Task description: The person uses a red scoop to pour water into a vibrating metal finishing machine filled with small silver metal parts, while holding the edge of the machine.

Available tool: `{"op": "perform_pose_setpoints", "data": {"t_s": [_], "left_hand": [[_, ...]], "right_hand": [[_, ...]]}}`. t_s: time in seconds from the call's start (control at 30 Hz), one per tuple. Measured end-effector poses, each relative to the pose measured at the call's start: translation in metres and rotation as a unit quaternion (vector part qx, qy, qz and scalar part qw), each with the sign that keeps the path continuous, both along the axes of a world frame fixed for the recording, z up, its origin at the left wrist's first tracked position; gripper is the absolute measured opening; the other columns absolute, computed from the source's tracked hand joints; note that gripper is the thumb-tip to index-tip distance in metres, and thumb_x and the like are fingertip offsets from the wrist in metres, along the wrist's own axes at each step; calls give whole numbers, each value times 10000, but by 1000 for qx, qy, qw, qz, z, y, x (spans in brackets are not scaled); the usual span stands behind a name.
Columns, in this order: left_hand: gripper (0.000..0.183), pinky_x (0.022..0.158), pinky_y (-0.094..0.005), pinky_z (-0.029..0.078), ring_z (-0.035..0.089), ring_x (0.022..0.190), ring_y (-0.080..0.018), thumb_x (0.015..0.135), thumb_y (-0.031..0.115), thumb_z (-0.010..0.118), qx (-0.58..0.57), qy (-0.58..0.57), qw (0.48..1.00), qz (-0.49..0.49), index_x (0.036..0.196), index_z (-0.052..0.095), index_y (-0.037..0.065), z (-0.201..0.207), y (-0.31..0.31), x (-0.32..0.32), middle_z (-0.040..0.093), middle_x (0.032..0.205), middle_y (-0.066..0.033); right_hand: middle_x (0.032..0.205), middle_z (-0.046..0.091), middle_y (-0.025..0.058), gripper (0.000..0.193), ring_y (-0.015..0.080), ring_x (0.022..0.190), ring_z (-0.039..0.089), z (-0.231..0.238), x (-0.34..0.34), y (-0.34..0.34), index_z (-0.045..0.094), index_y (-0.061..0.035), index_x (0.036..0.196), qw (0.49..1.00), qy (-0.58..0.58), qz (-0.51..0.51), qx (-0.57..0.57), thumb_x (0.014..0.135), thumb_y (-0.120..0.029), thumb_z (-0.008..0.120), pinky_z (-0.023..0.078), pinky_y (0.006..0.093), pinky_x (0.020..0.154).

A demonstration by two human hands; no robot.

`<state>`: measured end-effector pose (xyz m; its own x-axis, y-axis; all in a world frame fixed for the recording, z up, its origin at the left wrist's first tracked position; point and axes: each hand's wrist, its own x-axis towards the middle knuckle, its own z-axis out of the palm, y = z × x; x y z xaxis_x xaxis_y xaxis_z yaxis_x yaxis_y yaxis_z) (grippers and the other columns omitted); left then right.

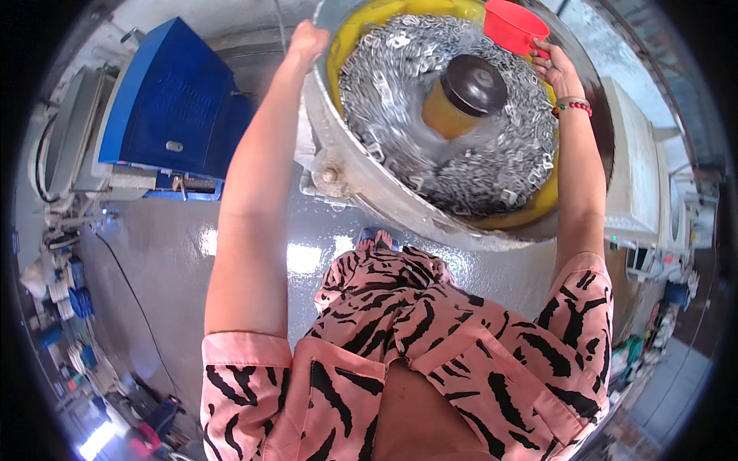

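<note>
Head view, looking down on a large round metal tub [361, 180] with a yellow inner lining, the landmark for all positions below. The tub is filled with small silvery metal pieces [507, 154] lying in a ring around a central yellow column topped by a dark brown dome cap [474, 84]; the pieces near the column appear blurred.

The left hand [307, 40] rests on the tub's far-left rim, fingers curled over the edge in a closed grip on the rim itself. The right hand [557, 69] is at the tub's far-right side, above the metal pieces, and is closed around the handle of a red plastic scoop [513, 27]. The scoop's bowl lies just beyond the hand, toward the far rim, touching the fingers. A beaded bracelet [573, 106] circles the right wrist.

Left of the tub stands a blue box-shaped machine housing [165, 100]. Nearer than the tub lies a wet grey floor [169, 253], with the person's pink black-striped garment [430, 346] at the lower edge.
</note>
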<state>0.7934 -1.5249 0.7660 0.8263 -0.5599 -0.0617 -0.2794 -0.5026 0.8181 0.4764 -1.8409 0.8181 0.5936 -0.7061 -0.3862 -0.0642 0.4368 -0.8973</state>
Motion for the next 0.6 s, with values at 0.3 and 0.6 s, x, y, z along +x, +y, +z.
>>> {"op": "perform_pose_setpoints", "data": {"t_s": [0.3,0.6], "left_hand": [[420,923,-372,387,470,1111,-364,706,71,478,-19,4,999,33,1102,489,-66,-6,-2,0,505,1140,-272],[421,922,-376,390,469,1118,-360,710,60,479,14,-12,999,35,1112,488,-63,6,3,-5,495,1165,-264]], "right_hand": [[627,463,49,121,91,401,324,-22,84,-17,426,-71,801,992,-61,-11,110,837,-141,518,209,231,368],[651,459,37,119,85,398,314,-30,70,-6,416,-70,839,989,-97,-47,99,846,-132,517,203,233,357]]}}
